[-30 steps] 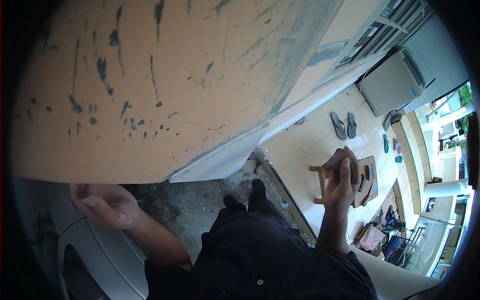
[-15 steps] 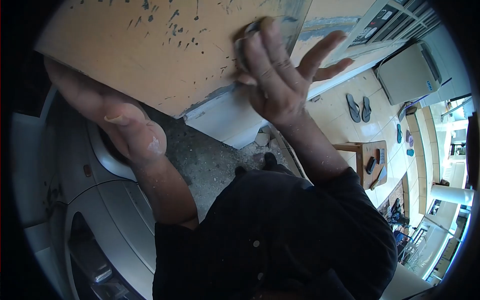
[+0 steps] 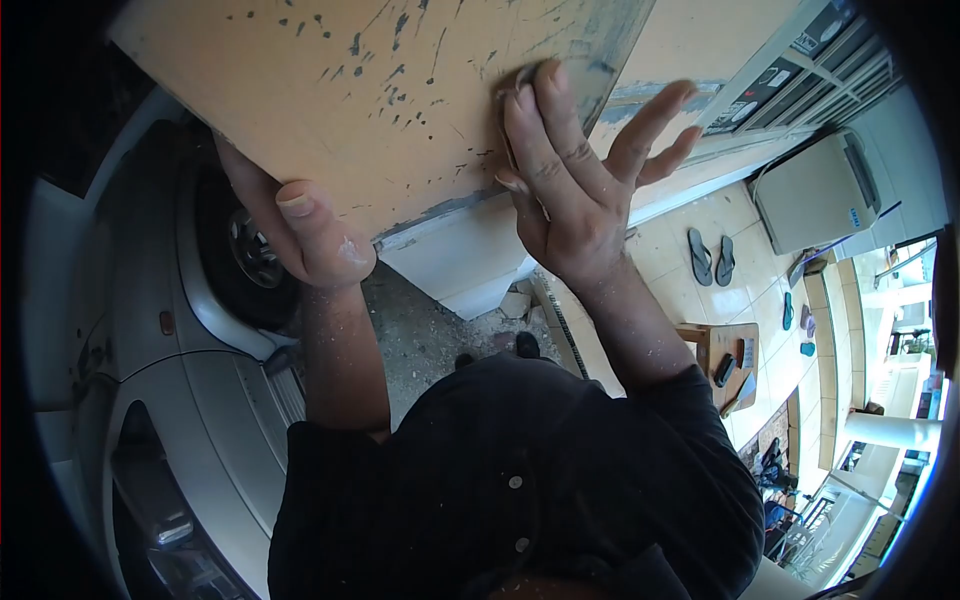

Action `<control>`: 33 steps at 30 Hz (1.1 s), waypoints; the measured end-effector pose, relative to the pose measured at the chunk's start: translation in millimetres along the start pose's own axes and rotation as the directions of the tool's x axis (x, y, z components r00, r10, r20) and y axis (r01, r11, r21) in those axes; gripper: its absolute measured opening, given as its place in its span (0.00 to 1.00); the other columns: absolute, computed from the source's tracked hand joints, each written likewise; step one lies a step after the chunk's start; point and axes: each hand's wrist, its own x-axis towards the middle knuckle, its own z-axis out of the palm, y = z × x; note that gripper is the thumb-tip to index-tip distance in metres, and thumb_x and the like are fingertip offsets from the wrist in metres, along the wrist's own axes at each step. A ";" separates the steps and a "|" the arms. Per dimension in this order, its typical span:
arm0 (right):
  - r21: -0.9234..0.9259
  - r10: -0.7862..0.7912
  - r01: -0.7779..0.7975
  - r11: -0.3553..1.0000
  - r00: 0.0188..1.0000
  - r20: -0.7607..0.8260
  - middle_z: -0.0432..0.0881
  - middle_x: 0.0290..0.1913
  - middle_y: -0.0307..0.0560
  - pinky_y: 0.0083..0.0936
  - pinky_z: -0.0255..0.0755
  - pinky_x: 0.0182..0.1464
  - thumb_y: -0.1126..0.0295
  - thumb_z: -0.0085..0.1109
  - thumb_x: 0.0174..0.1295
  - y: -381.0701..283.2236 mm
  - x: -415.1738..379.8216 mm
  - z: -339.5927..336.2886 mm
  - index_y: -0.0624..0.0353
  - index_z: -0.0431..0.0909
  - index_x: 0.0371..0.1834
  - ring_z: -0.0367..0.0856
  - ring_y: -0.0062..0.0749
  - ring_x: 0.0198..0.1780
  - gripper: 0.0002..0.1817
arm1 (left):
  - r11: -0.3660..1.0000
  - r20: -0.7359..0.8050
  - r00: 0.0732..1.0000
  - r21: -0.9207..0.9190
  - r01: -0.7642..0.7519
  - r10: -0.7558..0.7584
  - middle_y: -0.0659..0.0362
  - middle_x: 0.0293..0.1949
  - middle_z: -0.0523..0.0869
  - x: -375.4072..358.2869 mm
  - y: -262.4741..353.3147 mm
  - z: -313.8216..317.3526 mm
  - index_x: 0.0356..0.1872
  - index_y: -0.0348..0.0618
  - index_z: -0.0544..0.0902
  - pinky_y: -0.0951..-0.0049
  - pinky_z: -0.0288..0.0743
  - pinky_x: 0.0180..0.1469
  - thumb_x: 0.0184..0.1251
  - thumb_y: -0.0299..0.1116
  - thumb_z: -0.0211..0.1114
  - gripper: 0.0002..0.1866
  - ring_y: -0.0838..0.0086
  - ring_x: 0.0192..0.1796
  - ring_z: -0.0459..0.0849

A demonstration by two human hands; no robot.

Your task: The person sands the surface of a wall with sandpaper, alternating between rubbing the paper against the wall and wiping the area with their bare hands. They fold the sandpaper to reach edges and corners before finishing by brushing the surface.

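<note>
— What are the hands doing?
— The left hand (image 3: pixel 310 235) grips the lower edge of the flat orange board flecked with dark paint (image 3: pixel 380 95), thumb on its face, fingers hidden behind. The right hand (image 3: pixel 575 175) presses flat against the board's right part, fingers spread over a small brown sanding pad (image 3: pixel 520 85) that barely shows.
— Texture?
— The board looks matte and scuffed, with grey smears near its right edge. White dust speckles both forearms.
— And around?
— A grey car's wheel (image 3: pixel 245 250) below left, rough concrete (image 3: pixel 420 335), glossy cream tiles with dark sandals (image 3: pixel 710 255), and a wooden stool (image 3: pixel 730 360) holding small tools too tiny to identify.
</note>
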 end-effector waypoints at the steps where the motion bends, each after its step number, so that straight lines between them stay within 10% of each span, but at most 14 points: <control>1: -0.005 -0.035 0.035 0.999 0.999 -0.015 0.78 0.74 0.40 0.73 -0.01 0.72 0.55 0.59 0.76 -2.2 16.3 -2.2 0.42 0.80 0.72 0.20 0.74 0.85 0.23 | 1.000 -0.034 0.999 0.015 -0.006 0.007 0.39 0.75 0.62 1.5 3.0 3.4 0.79 0.25 0.49 0.54 0.59 0.76 0.82 0.63 0.40 0.47 0.56 0.77 0.65; 5: 0.035 -0.070 0.071 0.997 0.997 -0.017 0.80 0.73 0.36 0.73 -0.04 0.71 0.52 0.60 0.75 -22.5 11.7 6.4 0.42 0.81 0.71 0.21 0.73 0.85 0.23 | 0.987 -0.117 0.982 0.039 0.154 -0.149 0.39 0.78 0.60 4.5 9.0 3.2 0.84 0.31 0.41 0.53 0.53 0.79 0.74 0.79 0.31 0.58 0.56 0.78 0.63; 7: 0.080 -0.167 0.164 0.983 0.985 0.036 0.81 0.72 0.34 0.72 -0.07 0.70 0.48 0.56 0.76 -31.4 -42.3 19.7 0.41 0.81 0.71 0.20 0.73 0.85 0.25 | 0.716 -0.111 0.994 -0.693 -0.083 0.008 0.40 0.80 0.59 -2.7 -10.4 1.1 0.85 0.42 0.30 0.51 0.46 0.82 0.58 0.90 0.21 0.67 0.55 0.80 0.60; 9: 0.023 -0.149 0.149 0.989 0.989 0.000 0.80 0.72 0.26 0.70 -0.09 0.70 0.51 0.58 0.74 -16.1 -53.3 24.9 0.34 0.82 0.69 0.24 0.69 0.86 0.21 | 0.677 -0.093 0.995 -0.735 -0.038 -0.046 0.40 0.79 0.62 4.9 -4.2 -5.3 0.85 0.50 0.25 0.49 0.42 0.83 0.51 0.93 0.18 0.69 0.56 0.81 0.60; 13: 0.284 0.094 -0.067 0.956 0.992 -0.080 0.82 0.71 0.33 0.70 -0.11 0.67 0.59 0.55 0.77 -1.6 44.9 -2.6 0.36 0.81 0.72 0.24 0.72 0.86 0.21 | 0.859 0.017 0.994 -0.502 0.103 -0.110 0.39 0.79 0.63 4.8 -3.7 -9.8 0.85 0.40 0.31 0.51 0.46 0.83 0.58 0.89 0.20 0.68 0.54 0.81 0.61; 15: 0.096 0.043 -0.037 0.995 0.997 -0.064 0.76 0.75 0.42 0.70 -0.06 0.71 0.55 0.47 0.82 -17.8 58.1 -4.3 0.47 0.77 0.74 0.15 0.63 0.86 0.24 | 0.894 -0.090 0.984 -0.437 0.098 -0.152 0.46 0.85 0.48 8.7 -0.9 -3.9 0.85 0.36 0.34 0.52 0.42 0.84 0.64 0.88 0.30 0.66 0.59 0.85 0.52; 17: 0.054 0.004 -0.003 0.999 1.000 -0.024 0.85 0.67 0.26 0.74 -0.10 0.67 0.52 0.57 0.74 -37.9 24.1 9.1 0.34 0.84 0.68 0.30 0.67 0.87 0.21 | 0.955 -0.066 0.992 -0.284 0.085 -0.108 0.44 0.85 0.50 11.0 9.9 -7.4 0.85 0.36 0.35 0.53 0.45 0.84 0.71 0.81 0.31 0.60 0.59 0.84 0.54; 23: 0.124 0.254 -0.253 0.960 0.967 0.007 0.82 0.71 0.36 0.72 -0.09 0.67 0.56 0.58 0.73 -26.1 27.0 -13.4 0.47 0.82 0.70 0.34 0.73 0.86 0.24 | 0.896 -0.087 0.913 0.250 -0.368 0.399 0.36 0.82 0.52 34.2 17.0 10.1 0.84 0.35 0.36 0.53 0.55 0.82 0.86 0.54 0.35 0.41 0.52 0.84 0.57; 24: 0.083 0.195 -0.190 0.978 0.978 -0.067 0.79 0.74 0.39 0.72 -0.05 0.69 0.60 0.62 0.70 -16.9 62.3 -21.3 0.49 0.81 0.71 0.38 0.67 0.87 0.26 | 0.826 -0.135 0.864 0.395 -0.401 0.485 0.32 0.81 0.52 33.7 18.9 12.0 0.83 0.32 0.34 0.53 0.55 0.83 0.86 0.52 0.36 0.41 0.51 0.83 0.57; 25: 0.109 0.010 -0.005 0.994 0.999 -0.047 0.69 0.78 0.64 0.64 0.08 0.78 0.65 0.51 0.79 0.3 85.0 -31.9 0.67 0.68 0.78 0.39 0.72 0.86 0.28 | 0.823 -0.116 0.867 0.394 -0.408 0.485 0.32 0.81 0.52 33.5 26.2 13.2 0.83 0.32 0.34 0.53 0.55 0.83 0.86 0.52 0.36 0.41 0.51 0.83 0.57; 28: 0.106 0.051 -0.042 0.993 0.995 -0.086 0.76 0.73 0.61 0.63 0.22 0.81 0.67 0.58 0.73 -8.1 78.3 -27.8 0.67 0.74 0.72 0.55 0.63 0.82 0.27 | 0.931 -0.107 0.989 0.360 -0.054 0.098 0.34 0.84 0.40 24.1 60.8 7.8 0.83 0.45 0.24 0.44 0.46 0.86 0.86 0.58 0.37 0.44 0.38 0.85 0.44; 31: 0.168 0.047 -0.043 0.985 0.999 -0.019 0.85 0.62 0.66 0.54 0.53 0.81 0.71 0.64 0.67 -16.1 42.2 -26.6 0.71 0.81 0.63 0.79 0.57 0.71 0.23 | 0.892 -0.488 0.746 0.249 -0.378 0.453 0.39 0.85 0.37 30.9 62.6 42.6 0.83 0.58 0.23 0.38 0.44 0.86 0.87 0.59 0.29 0.39 0.39 0.86 0.42; 33: 0.197 0.061 -0.073 0.978 0.996 0.063 0.86 0.61 0.63 0.55 0.53 0.81 0.72 0.62 0.68 -27.9 -17.1 -13.8 0.67 0.84 0.60 0.81 0.52 0.70 0.19 | 0.903 -0.441 0.788 0.198 -0.383 0.430 0.37 0.84 0.37 36.1 53.2 46.0 0.83 0.59 0.21 0.38 0.47 0.85 0.85 0.62 0.28 0.40 0.38 0.85 0.42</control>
